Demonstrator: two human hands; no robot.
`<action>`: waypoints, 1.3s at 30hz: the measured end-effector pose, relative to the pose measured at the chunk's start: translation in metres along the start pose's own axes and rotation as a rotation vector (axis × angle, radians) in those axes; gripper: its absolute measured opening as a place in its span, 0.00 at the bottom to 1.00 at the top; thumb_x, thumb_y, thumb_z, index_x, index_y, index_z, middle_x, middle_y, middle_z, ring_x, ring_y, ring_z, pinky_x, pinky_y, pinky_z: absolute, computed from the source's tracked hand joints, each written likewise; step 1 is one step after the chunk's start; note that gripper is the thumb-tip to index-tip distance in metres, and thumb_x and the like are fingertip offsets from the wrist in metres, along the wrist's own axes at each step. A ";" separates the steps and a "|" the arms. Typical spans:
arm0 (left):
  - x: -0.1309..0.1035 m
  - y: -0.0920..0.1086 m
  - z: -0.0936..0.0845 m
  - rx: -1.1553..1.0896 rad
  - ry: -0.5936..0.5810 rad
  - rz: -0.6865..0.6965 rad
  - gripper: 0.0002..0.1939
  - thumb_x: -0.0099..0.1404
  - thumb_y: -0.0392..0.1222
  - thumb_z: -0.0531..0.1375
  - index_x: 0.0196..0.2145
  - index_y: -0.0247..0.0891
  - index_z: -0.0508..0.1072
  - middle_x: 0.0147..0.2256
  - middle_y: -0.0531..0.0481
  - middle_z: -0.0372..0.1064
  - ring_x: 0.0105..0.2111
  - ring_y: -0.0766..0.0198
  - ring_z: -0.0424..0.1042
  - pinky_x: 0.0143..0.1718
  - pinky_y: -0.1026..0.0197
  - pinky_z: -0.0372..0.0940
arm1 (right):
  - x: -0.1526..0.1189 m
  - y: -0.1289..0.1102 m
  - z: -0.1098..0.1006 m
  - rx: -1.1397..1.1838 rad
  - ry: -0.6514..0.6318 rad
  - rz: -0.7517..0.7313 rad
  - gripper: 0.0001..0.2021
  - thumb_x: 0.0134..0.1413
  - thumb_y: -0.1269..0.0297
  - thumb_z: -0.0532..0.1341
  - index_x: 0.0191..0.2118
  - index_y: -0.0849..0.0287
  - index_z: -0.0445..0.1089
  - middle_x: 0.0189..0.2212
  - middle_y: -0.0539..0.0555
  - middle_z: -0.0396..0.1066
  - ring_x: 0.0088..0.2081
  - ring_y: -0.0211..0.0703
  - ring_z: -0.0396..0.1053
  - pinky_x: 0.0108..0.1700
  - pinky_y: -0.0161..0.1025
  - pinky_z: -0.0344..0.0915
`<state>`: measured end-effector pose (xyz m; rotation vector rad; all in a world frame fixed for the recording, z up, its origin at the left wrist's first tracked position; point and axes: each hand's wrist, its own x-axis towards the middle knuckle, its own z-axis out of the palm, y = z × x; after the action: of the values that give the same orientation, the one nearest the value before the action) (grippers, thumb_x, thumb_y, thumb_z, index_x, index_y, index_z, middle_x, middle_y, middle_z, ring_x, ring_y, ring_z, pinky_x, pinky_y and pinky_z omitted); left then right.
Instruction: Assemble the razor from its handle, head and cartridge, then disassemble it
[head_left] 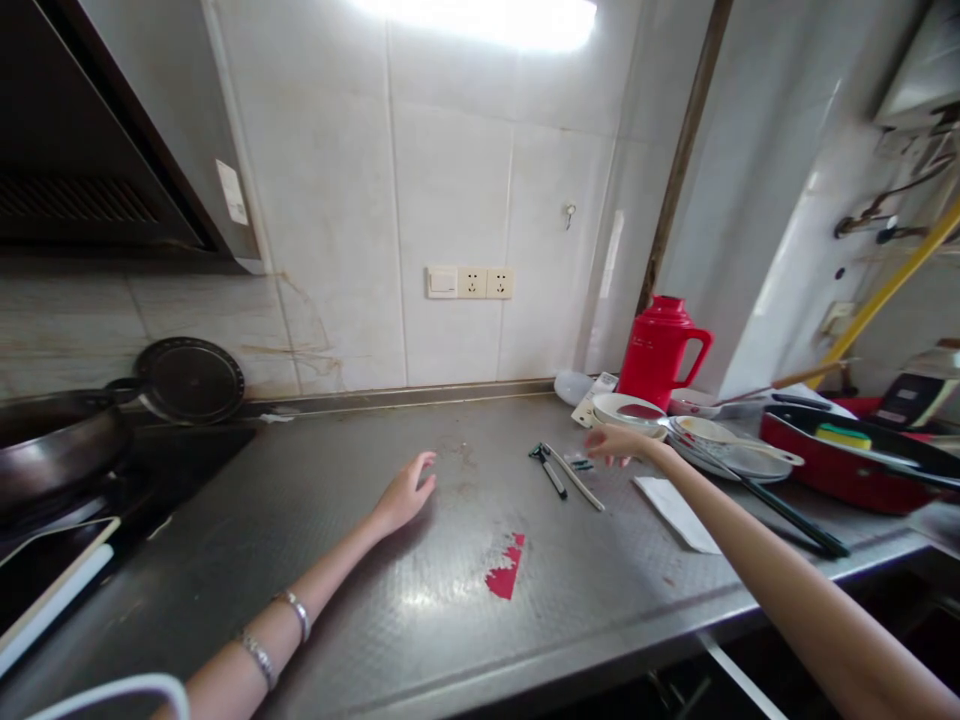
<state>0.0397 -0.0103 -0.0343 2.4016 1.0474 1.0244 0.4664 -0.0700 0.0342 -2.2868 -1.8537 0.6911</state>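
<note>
razor-like tool on the surface, front-left of the red flask from the person's side, pale strip just beside it. looks light, stiff, smooth; take it mid-handle, clear of the head. right hand nearer the flask, fingers bent, can't tell if pinching. left hand well left of the flask, empty, thumb and fingers apart.

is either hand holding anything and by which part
The left hand shows nothing held. The right hand is near small dark pieces; whether it grips anything cannot be told.
</note>
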 end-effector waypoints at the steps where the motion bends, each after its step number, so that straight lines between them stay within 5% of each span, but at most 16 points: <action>1: 0.000 0.000 0.000 0.005 -0.001 0.007 0.15 0.60 0.38 0.50 0.45 0.37 0.63 0.44 0.44 0.68 0.45 0.60 0.67 0.49 0.55 0.61 | -0.002 -0.004 0.002 -0.021 0.018 -0.017 0.16 0.46 0.61 0.59 0.40 0.66 0.70 0.30 0.59 0.73 0.25 0.39 0.70 0.21 0.28 0.62; 4: -0.002 0.001 -0.001 0.026 -0.012 0.024 0.14 0.59 0.36 0.51 0.43 0.37 0.65 0.44 0.44 0.68 0.45 0.60 0.67 0.49 0.55 0.61 | -0.010 -0.018 0.017 -0.057 0.040 -0.056 0.15 0.49 0.57 0.56 0.28 0.67 0.70 0.24 0.60 0.73 0.22 0.39 0.70 0.19 0.29 0.61; 14: -0.005 0.005 -0.004 0.046 -0.034 0.023 0.16 0.57 0.31 0.50 0.43 0.36 0.65 0.44 0.44 0.68 0.46 0.61 0.67 0.50 0.56 0.60 | -0.024 -0.041 0.056 -0.323 0.253 -0.068 0.14 0.48 0.61 0.55 0.25 0.65 0.72 0.21 0.60 0.73 0.23 0.43 0.71 0.25 0.32 0.61; 20: -0.010 0.004 -0.010 0.054 -0.030 0.027 0.16 0.57 0.31 0.50 0.43 0.36 0.66 0.44 0.45 0.69 0.45 0.61 0.67 0.49 0.57 0.61 | -0.019 -0.038 0.065 -0.353 0.287 -0.044 0.13 0.49 0.62 0.55 0.31 0.65 0.73 0.28 0.63 0.74 0.31 0.46 0.72 0.30 0.32 0.61; 39: -0.019 -0.010 -0.028 0.100 -0.033 0.002 0.16 0.56 0.30 0.50 0.42 0.36 0.67 0.44 0.45 0.68 0.46 0.61 0.66 0.50 0.56 0.60 | -0.022 -0.053 0.065 -0.361 0.231 -0.031 0.14 0.51 0.62 0.54 0.29 0.66 0.74 0.27 0.64 0.73 0.29 0.46 0.72 0.28 0.33 0.61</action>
<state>0.0056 -0.0173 -0.0296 2.4903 1.1098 0.9508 0.3885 -0.0907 0.0025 -2.4093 -2.0269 0.0818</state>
